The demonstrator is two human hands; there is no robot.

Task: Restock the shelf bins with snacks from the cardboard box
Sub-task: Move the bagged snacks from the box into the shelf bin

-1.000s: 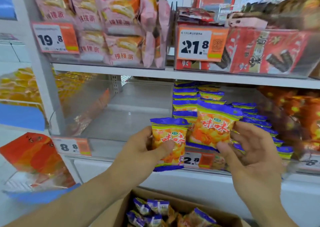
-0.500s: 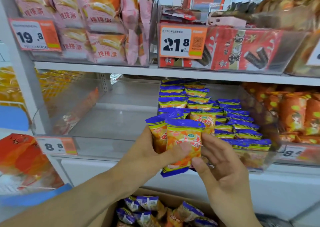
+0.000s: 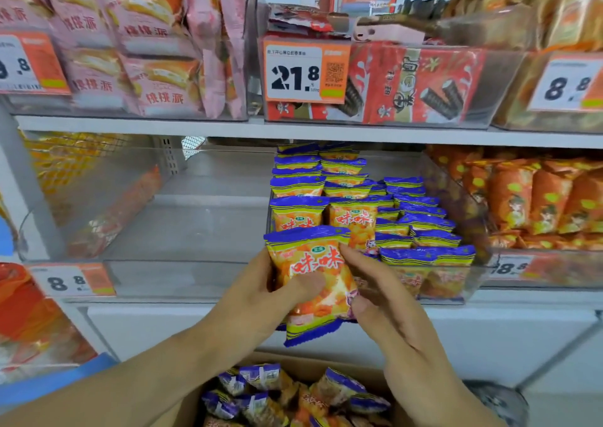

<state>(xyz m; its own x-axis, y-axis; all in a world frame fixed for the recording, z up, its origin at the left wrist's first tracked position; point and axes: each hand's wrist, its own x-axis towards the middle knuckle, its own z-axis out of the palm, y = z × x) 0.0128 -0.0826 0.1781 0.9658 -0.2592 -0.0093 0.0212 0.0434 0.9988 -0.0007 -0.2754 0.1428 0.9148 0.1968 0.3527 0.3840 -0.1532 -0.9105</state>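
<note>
Right now the left hand (image 3: 261, 299) grips a snack packet (image 3: 310, 280) in orange and blue, thumb pressed across its front and fingers curled behind it. The right hand (image 3: 388, 312) closes on the packet's right edge, fingers along the side and thumb at its lower corner; whether a second packet sits behind the first I cannot tell. The packet is held upright just in front of the clear shelf bin (image 3: 456, 283), at the near end of its left row of matching packets (image 3: 355, 221). To do this well, I would lift it over the bin's front wall, keep it upright and facing forward, and slide it back against the row so the stack stays straight. Below, near the person, the cardboard box (image 3: 195, 403) still holds many loose packets (image 3: 261, 394).
</note>
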